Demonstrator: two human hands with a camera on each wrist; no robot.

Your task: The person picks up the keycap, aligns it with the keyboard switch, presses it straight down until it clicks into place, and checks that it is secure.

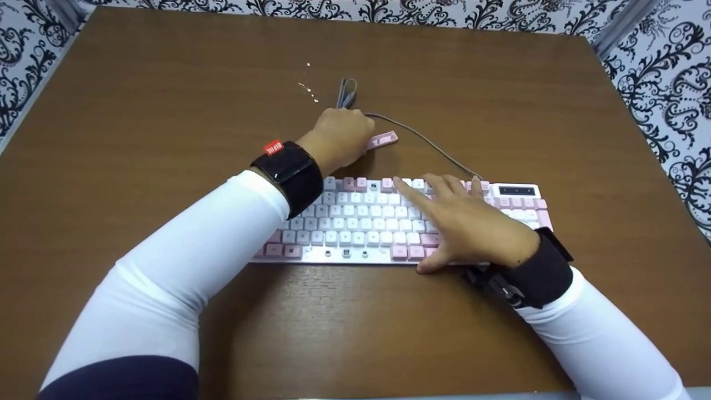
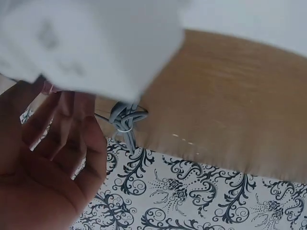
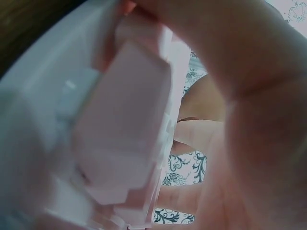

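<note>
A white and pink keyboard lies flat on the brown table. Its front row has a long bare gap with switch stems showing, and one top-row switch is uncapped. My left hand is behind the keyboard, pinching a long pink keycap, hollow side showing; in the left wrist view only a bit of pink shows by the fingertips. Fingers spread, my right hand rests across the right part of the keyboard, thumb at the front edge and fingertips at the back row. Pink keycaps appear blurred close under it.
A grey cable runs from the keyboard's back to a tied bundle beyond my left hand. Small pale bits lie left of the bundle. Black-and-white patterned covering surrounds the table's edges.
</note>
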